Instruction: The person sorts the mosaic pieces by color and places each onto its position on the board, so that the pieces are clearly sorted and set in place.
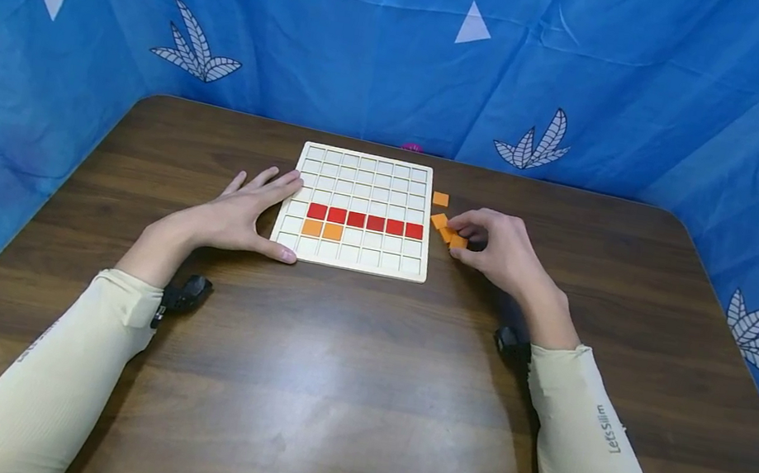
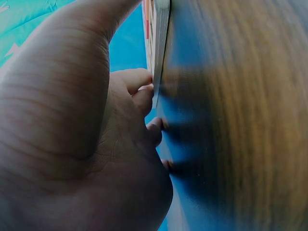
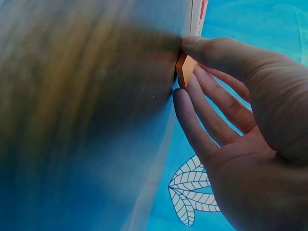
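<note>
A cream gridded board [image 1: 351, 263] lies on the table, with a row of several red tiles [image 1: 355, 220] and two orange tiles [image 1: 332, 231] set just below that row. My left hand [image 1: 232, 214] rests spread at the board's left side, fingertips on its left edge and thumb along the near corner. Past the board's right edge, the right hand [image 1: 502, 244] pinches at a small cluster of orange tiles, thumb and fingers around one orange square tile [image 3: 186, 70]. Another orange tile [image 1: 438, 220] lies by its fingertips.
A single orange tile [image 1: 440, 198] lies apart, beside the board's upper right edge. The dark wooden table [image 1: 323, 394] stretches in front of the board. A blue printed cloth [image 1: 353, 31] hangs behind the table and at both sides.
</note>
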A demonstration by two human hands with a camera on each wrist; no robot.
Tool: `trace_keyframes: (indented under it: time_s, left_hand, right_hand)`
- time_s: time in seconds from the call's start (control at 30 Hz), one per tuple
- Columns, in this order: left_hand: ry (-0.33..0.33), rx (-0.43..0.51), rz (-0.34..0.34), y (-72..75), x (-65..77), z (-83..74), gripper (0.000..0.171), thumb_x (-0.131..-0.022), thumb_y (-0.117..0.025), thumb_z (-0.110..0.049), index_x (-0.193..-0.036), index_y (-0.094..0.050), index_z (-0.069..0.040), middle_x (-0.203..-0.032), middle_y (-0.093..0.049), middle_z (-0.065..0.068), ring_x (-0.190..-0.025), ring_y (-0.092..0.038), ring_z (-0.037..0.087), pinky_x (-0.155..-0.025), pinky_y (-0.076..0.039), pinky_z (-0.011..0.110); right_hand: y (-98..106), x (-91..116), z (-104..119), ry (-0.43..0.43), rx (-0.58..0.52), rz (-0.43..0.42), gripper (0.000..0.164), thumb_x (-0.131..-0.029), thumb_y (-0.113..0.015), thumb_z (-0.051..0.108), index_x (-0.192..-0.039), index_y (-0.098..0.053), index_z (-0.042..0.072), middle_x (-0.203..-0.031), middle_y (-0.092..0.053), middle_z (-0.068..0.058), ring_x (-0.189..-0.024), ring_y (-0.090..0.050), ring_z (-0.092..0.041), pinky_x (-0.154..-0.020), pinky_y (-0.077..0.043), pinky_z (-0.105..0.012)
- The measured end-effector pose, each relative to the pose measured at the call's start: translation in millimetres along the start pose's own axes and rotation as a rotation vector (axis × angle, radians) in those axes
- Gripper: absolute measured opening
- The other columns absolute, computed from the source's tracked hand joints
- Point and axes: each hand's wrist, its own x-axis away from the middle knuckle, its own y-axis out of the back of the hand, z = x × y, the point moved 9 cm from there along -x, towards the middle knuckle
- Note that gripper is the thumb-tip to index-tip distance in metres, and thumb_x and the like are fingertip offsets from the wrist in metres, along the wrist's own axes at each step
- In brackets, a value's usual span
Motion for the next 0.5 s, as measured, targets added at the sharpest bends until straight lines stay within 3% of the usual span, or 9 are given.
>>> trace_keyframes:
  time_s: [0.5]
  left_hand:
    - [0.003, 0.01, 0.003, 0.0, -0.5, -0.2, 0.122, -0.081, -0.085, -0.061, -0.171, -0.016, -0.014, -0.179, -0.006, 0.005, -0.165, 0.004, 0.038, -0.127, 0.007, 0.068]
  right_hand:
    - [2.7, -0.2, 2.1, 0.03, -0.002, -0.04, 0.03, -0.091, -0.083, 0.009, -0.121, -0.077, 0.01, -0.125, -0.073, -0.009, -0.108, -0.066, -0.025, -0.102, -0.058, -0.047]
